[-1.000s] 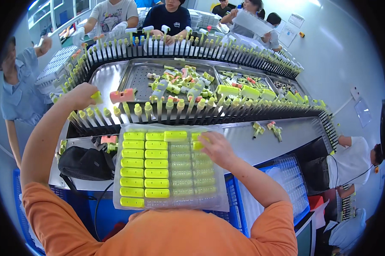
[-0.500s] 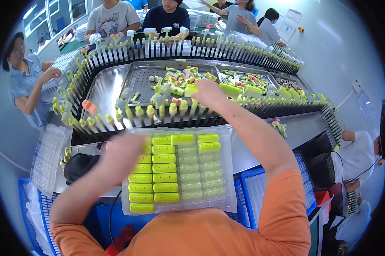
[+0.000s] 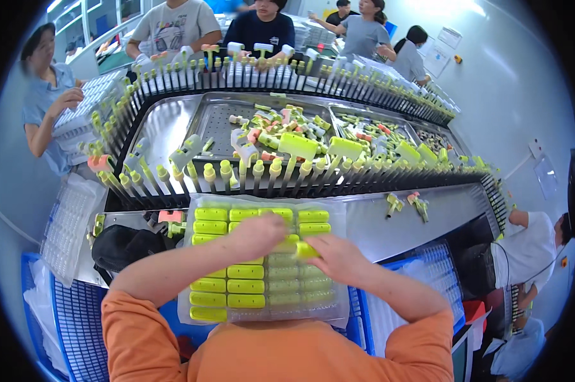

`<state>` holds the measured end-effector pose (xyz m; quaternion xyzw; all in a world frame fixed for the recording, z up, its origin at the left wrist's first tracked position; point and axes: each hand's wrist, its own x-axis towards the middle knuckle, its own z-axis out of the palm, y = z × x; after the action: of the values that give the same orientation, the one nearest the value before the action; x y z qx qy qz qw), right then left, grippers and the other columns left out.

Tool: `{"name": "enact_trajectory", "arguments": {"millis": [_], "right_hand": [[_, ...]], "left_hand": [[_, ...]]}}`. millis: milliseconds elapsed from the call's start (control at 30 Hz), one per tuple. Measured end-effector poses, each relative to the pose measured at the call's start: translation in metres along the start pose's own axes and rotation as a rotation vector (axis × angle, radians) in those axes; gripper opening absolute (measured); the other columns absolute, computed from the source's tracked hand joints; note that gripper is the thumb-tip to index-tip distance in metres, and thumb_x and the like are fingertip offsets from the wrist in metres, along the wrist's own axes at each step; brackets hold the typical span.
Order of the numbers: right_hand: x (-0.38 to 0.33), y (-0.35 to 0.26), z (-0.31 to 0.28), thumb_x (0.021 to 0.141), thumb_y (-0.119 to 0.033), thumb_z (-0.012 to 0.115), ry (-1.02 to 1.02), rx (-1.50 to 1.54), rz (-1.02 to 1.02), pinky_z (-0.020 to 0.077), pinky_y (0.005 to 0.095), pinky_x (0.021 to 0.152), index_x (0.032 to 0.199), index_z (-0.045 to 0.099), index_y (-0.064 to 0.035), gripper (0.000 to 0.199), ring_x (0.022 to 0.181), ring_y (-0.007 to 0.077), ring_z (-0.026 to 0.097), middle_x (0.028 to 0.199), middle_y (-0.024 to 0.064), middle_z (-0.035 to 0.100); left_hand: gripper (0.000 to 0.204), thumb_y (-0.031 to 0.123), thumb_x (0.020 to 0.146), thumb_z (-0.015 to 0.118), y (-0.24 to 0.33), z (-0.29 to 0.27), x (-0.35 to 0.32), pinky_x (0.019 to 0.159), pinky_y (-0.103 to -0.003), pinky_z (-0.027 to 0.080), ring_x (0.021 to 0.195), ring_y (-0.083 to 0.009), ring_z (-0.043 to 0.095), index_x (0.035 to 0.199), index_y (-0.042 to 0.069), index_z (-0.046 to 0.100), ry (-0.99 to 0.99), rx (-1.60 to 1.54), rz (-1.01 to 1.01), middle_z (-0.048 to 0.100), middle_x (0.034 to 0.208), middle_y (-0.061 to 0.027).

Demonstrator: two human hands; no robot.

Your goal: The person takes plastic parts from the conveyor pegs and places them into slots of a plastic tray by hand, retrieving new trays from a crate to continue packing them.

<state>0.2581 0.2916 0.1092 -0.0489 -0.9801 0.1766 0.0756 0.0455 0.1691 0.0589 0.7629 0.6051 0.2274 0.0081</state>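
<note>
A clear plastic tray (image 3: 316,283) with moulded pockets lies before me. Rounded yellow-green plastic covers (image 3: 246,272) fill most of its two left columns and the far ends of the other two. My right hand (image 3: 339,258) pinches a yellow-green cover (image 3: 307,249) over the right column. Beside it, my left hand (image 3: 262,234) has its fingers curled down on another yellow-green cover (image 3: 288,243) in the third column; its fingertips are partly hidden. Several nearer pockets on the right side hold no covers.
Beyond the tray runs a loop of upright posts (image 3: 258,170), some topped with yellow-green covers (image 3: 298,146). Inside lies a metal tray (image 3: 214,121) of mixed parts. A black cap (image 3: 127,247) sits left; two small clips (image 3: 394,205) lie right. Blue baskets (image 3: 83,321) flank me; people work around the loop.
My right hand has come back from the posts to the tray with a cover in it. My left hand has moved right, to the tray's middle. The near posts' parts have shifted left.
</note>
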Motion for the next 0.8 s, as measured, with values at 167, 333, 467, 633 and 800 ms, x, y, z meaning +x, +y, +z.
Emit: {"name": "enact_trajectory", "arguments": {"millis": [167, 333, 467, 633, 800], "right_hand": [[-0.012, 0.011, 0.015, 0.080, -0.022, 0.068, -0.027, -0.206, -0.135, 0.0508, 0.0432, 0.076, 0.105, 0.059, -0.0065, 0.031, 0.089, 0.0313, 0.061, 0.094, 0.0101, 0.061], [0.073, 0.038, -0.025, 0.078, -0.021, 0.071, 0.349, -0.311, -0.165, 0.0503, 0.0423, 0.080, 0.105, 0.060, -0.0046, 0.033, 0.096, 0.0303, 0.059, 0.097, 0.0115, 0.060], [0.168, 0.066, -0.065, 0.077, -0.026, 0.073, 0.309, -0.337, -0.024, 0.0502, 0.0405, 0.085, 0.104, 0.062, -0.0001, 0.038, 0.099, 0.0337, 0.061, 0.101, 0.0181, 0.063], [0.224, 0.025, -0.059, 0.079, -0.026, 0.071, -0.171, -0.346, 0.120, 0.0523, 0.0429, 0.079, 0.102, 0.063, -0.0006, 0.035, 0.091, 0.0347, 0.065, 0.096, 0.0192, 0.068], [0.213, 0.012, -0.020, 0.076, -0.021, 0.073, 0.218, -0.465, -0.197, 0.0511, 0.0405, 0.082, 0.102, 0.059, -0.0032, 0.035, 0.098, 0.0310, 0.060, 0.096, 0.0130, 0.062]], "left_hand": [[0.027, 0.010, 0.082, 0.061, -0.026, -0.093, 0.054, 0.086, -0.042, 0.050, 0.101, -0.0303, 0.058, 0.109, 0.008, 0.058, 0.353, 0.449, 0.039, 0.060, 0.103, -0.0112], [0.038, 0.014, 0.081, 0.065, -0.095, -0.117, 0.083, 0.089, -0.045, 0.048, 0.104, -0.0365, 0.059, 0.115, 0.000, 0.057, -0.291, 0.277, -0.441, 0.064, 0.104, -0.0186], [0.023, 0.018, 0.077, 0.071, -0.088, -0.141, 0.074, 0.085, -0.045, 0.049, 0.100, -0.0347, 0.061, 0.092, 0.001, 0.065, -0.311, 0.371, -0.411, 0.066, 0.098, -0.0174], [0.031, 0.006, 0.072, 0.066, -0.070, -0.137, 0.007, 0.076, -0.037, 0.051, 0.089, -0.0288, 0.062, 0.102, 0.002, 0.059, -0.025, 0.686, -0.326, 0.062, 0.090, -0.0116], [0.027, 0.010, 0.075, 0.061, 0.018, -0.086, -0.039, 0.069, -0.035, 0.050, 0.079, -0.0225, 0.061, 0.102, 0.006, 0.054, 0.156, 0.489, -0.215, 0.059, 0.083, -0.0091]]}}
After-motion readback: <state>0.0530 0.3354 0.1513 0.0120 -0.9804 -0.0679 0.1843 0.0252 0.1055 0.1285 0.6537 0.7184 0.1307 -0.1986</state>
